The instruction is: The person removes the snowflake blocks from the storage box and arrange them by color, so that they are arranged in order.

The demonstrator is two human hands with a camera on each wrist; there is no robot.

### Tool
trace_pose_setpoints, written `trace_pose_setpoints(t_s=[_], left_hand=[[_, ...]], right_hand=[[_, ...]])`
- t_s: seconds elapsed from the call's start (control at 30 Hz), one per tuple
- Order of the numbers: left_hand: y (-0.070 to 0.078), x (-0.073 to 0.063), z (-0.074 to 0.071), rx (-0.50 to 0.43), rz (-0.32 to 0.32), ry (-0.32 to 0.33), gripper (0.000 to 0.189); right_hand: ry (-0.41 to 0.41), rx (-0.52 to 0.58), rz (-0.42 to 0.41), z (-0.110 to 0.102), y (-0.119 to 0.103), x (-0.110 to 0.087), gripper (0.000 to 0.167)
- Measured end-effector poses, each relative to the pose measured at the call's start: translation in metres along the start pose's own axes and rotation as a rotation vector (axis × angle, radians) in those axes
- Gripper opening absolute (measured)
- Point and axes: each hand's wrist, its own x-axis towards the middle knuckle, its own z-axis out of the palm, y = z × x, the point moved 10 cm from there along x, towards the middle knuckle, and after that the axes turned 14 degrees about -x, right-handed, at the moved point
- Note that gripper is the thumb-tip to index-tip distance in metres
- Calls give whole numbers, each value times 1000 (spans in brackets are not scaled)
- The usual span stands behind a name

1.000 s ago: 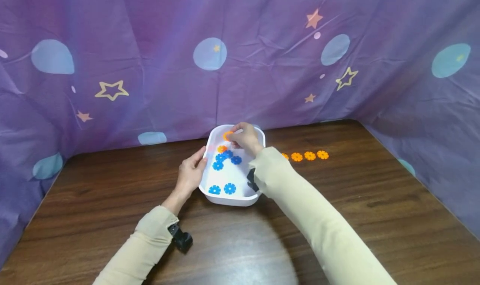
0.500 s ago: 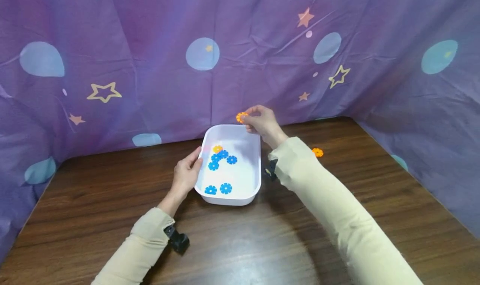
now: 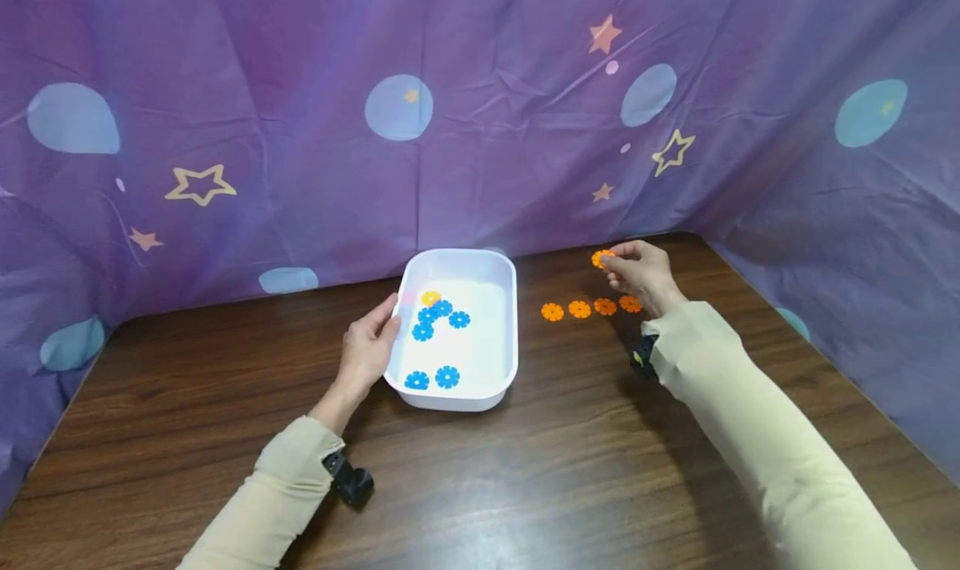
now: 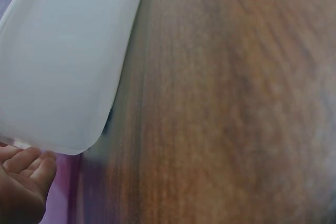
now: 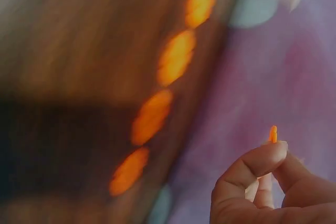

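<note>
My right hand (image 3: 643,274) pinches an orange snowflake-shaped plastic disc (image 3: 601,258) between thumb and fingertips, raised above a row of similar orange discs (image 3: 579,309). In the right wrist view the held disc (image 5: 273,134) shows edge-on at the fingertips. On the left, my left hand (image 3: 365,349) grips the left rim of a white plastic tray (image 3: 512,337). Several blue snowflake discs (image 3: 447,377) and one orange disc (image 3: 431,298) lie inside it. The left wrist view has the tray (image 4: 63,61) from outside, with the left hand (image 4: 23,182) at its edge.
The brown wood-grain table (image 3: 225,403) ends against a purple curtain (image 3: 322,137) with stars and balloon shapes, which hangs behind and along the right side. The orange row lies right of the tray, near the table's back edge.
My right hand has lifted an orange disc out of the tray and carried it right, over the row of orange discs. The left hand stays at the tray's rim.
</note>
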Motion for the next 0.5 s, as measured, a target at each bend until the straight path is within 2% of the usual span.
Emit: trace_pose_setpoints(t_s=[0.27,0.4,0.5], left_hand=[[2,0,0,-5,4,3,41],[0,0,1,-1,-3,2,41],[0,0,1,-3,-4,1,41]], right_hand=[[49,-188,33,-40,47,4,17],[53,-284,80,-54,63,5,20],[40,-312,99,-59,70,4,21]])
